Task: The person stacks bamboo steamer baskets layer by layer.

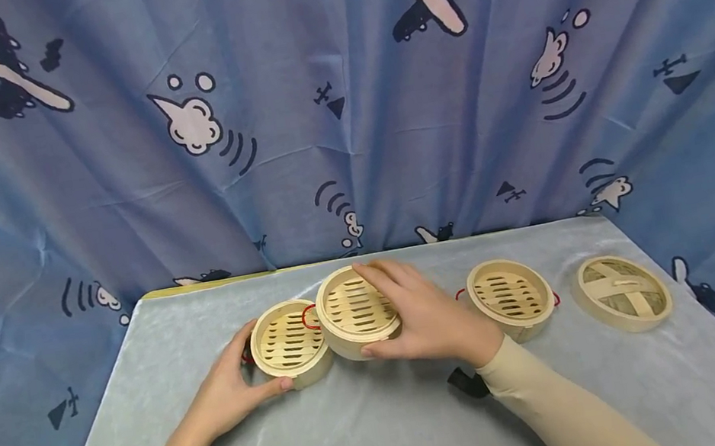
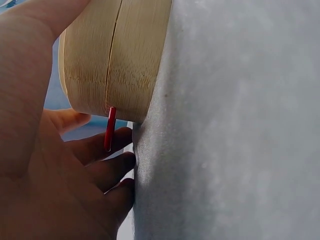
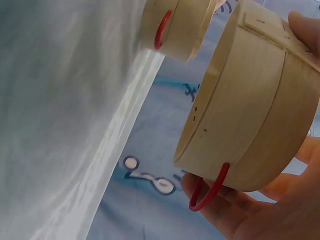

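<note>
A round bamboo steamer basket (image 1: 288,339) with a slatted bottom rests on the table at centre left. My left hand (image 1: 226,393) holds it from the left, thumb on the near wall and index finger round the far side; its red loop shows in the left wrist view near my other fingers. My right hand (image 1: 437,315) grips a second steamer basket (image 1: 351,309), raised off the table and tilted, just right of the first. In the right wrist view this raised basket (image 3: 240,105) shows its open underside and a red loop (image 3: 212,192) near my fingers.
A third slatted steamer basket (image 1: 510,294) with red loops stands to the right, partly behind my right wrist. Farther right lies a woven bamboo lid (image 1: 625,293) with crossed strips. A grey cloth covers the table (image 1: 362,438); a blue patterned curtain (image 1: 285,110) hangs behind.
</note>
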